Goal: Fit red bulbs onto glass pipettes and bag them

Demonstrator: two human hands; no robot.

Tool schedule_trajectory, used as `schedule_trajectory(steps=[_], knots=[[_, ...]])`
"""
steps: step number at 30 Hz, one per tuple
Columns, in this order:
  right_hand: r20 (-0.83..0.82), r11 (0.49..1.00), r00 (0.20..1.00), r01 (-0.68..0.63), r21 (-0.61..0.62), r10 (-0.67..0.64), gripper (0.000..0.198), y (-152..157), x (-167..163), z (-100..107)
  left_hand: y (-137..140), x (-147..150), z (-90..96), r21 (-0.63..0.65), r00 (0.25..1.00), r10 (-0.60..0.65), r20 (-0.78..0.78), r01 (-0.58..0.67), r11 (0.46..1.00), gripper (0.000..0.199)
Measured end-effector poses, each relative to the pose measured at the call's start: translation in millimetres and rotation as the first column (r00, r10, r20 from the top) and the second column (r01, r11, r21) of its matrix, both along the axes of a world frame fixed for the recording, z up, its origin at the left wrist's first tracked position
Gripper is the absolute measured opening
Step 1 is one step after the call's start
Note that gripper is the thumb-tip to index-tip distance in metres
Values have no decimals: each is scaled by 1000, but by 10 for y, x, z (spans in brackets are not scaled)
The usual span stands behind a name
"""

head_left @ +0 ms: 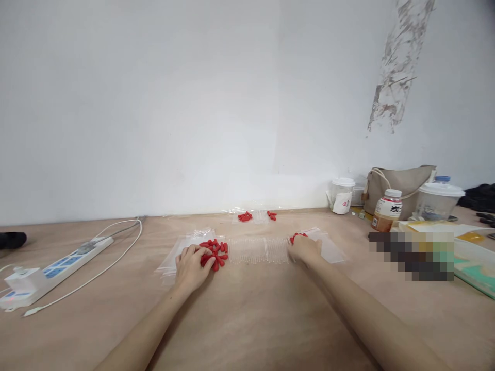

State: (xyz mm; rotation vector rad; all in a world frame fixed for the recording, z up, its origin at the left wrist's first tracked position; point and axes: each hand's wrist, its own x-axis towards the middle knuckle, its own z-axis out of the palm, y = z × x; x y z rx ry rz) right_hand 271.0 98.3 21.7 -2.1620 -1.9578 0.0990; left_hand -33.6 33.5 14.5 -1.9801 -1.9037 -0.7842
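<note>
A flat row of clear thin droppers [247, 250] lies side by side on the table, with red rubber bulbs [218, 253] piled at its left end. My left hand [192, 268] curls around the left side of these bulbs, thumb and fingers touching them. At the right end of the row, my right hand [305, 249] is closed over more red bulbs [297, 237]; its fingertips are mostly hidden. Clear plastic zip bags [176, 252] lie under and beside my left hand. Another clear bag [328, 247] lies beyond my right hand.
Near the wall lies a clear pack of red-bulbed droppers [245, 217]. A white power strip [64, 265] with a cable [116, 268] is at left. At right stand a lidded cup [342, 196], a bottle [387, 211], a grey bag [400, 188] and a plastic tub [436, 202].
</note>
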Motion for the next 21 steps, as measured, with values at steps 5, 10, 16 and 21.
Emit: schedule_trajectory(steps=[5, 10, 16, 21], knots=[[18, 959, 974, -226, 169, 226, 26, -355, -181, -5, 141, 46, 165, -171, 927, -364, -90, 346, 923, 13], [91, 665, 760, -614, 426, 644, 19, -712, -268, -236, 260, 77, 280, -287, 828, -545, -132, 494, 821, 6], [53, 577, 694, -637, 511, 718, 23, -768, -256, -389, 313, 93, 270, -292, 803, -589, -92, 543, 787, 2], [47, 591, 709, -621, 514, 704, 28, -762, -266, -387, 233, 153, 301, -244, 800, -599, -20, 577, 779, 8]])
